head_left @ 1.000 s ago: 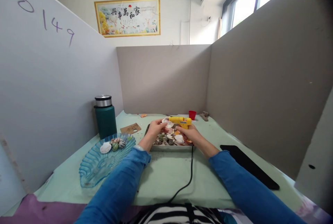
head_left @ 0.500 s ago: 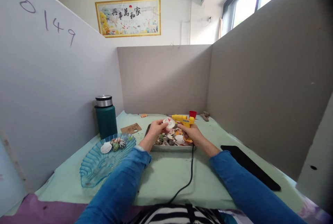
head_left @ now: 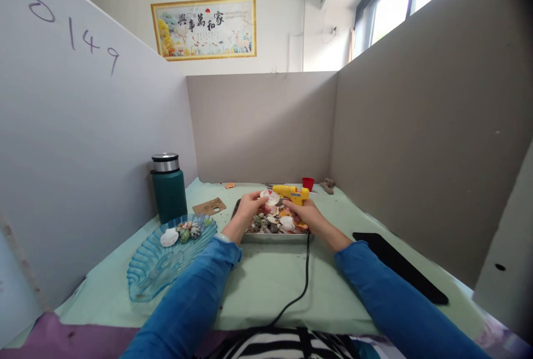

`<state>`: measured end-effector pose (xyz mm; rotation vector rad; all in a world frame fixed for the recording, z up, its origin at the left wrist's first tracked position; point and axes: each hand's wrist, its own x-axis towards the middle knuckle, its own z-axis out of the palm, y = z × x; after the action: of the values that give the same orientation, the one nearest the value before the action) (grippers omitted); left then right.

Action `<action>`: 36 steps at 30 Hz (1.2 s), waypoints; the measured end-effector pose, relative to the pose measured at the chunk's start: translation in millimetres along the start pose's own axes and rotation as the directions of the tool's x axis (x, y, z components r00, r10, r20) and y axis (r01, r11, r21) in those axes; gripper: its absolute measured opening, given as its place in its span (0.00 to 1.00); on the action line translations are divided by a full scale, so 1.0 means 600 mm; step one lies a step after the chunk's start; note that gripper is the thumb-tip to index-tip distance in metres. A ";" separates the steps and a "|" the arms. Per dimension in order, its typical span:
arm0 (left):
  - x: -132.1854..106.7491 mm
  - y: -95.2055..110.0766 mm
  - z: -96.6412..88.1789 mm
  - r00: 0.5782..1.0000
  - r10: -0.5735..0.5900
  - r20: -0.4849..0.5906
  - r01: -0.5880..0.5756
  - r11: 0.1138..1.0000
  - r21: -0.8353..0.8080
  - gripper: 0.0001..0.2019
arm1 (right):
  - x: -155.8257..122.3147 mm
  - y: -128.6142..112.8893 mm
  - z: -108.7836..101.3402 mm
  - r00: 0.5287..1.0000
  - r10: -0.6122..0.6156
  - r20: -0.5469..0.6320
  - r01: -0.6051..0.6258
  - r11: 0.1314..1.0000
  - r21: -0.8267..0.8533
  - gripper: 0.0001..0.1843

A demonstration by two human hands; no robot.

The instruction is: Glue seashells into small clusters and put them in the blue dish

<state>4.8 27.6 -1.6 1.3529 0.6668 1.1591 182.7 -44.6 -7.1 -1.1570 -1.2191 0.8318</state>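
Note:
Between the fingers of my left hand (head_left: 250,209) is a pale, flat seashell (head_left: 270,198) with a small red mark on its face. My right hand (head_left: 307,213) is wrapped round a yellow glue gun (head_left: 290,193), its nozzle end pointing left, just above and behind the shell. Whether nozzle and shell touch I cannot tell. Both hands are over a metal tray (head_left: 277,239) heaped with mixed shells (head_left: 287,223). A black cord (head_left: 307,270) runs from the glue gun down toward my lap.
On the left, a blue glass dish (head_left: 156,267) holds a white shell and several small ones, with a green bottle (head_left: 169,192) behind it. A brown card (head_left: 210,206) lies nearby. At the back is a red cup (head_left: 308,183); a black mat (head_left: 400,267) lies right. Grey partitions (head_left: 262,125) surround the table.
The glue gun has shifted slightly left, closer over the held shell. Both hands keep their hold, and the shell is nearly in the same place.

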 end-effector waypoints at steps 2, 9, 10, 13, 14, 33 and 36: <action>0.000 0.000 0.000 1.000 -0.002 -0.004 0.002 1.000 -0.002 0.19 | -0.001 -0.002 0.000 1.000 0.004 -0.011 -0.004 1.000 0.014 0.21; 0.002 -0.001 0.000 1.000 0.001 -0.015 -0.001 0.999 -0.035 0.17 | -0.003 -0.003 -0.001 1.000 -0.002 0.029 0.003 1.000 -0.031 0.22; 0.002 -0.001 0.000 1.000 -0.001 -0.015 0.000 1.000 -0.031 0.17 | -0.003 -0.003 -0.001 1.000 -0.001 0.024 0.002 1.000 -0.025 0.22; 0.002 0.000 0.000 1.000 -0.001 -0.024 0.000 1.000 -0.022 0.17 | -0.004 -0.004 -0.001 1.000 0.006 -0.006 -0.006 1.000 -0.003 0.20; 0.003 0.000 0.000 1.000 -0.002 -0.025 0.001 1.000 -0.020 0.17 | -0.003 -0.004 -0.001 1.000 0.008 -0.012 -0.008 1.000 -0.001 0.20; 0.002 0.002 0.000 1.000 0.001 -0.018 -0.001 1.000 -0.029 0.15 | 0.003 0.003 0.001 1.000 -0.013 -0.009 0.013 1.000 -0.017 0.21; 0.000 0.003 0.000 1.000 -0.011 -0.011 0.010 1.000 -0.025 0.16 | 0.002 0.001 0.002 0.999 -0.013 -0.035 0.014 1.000 0.028 0.21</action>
<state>4.8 27.5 0.0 1.3215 0.6643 1.1635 182.0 -43.3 -7.3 -1.1349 -1.1812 0.8134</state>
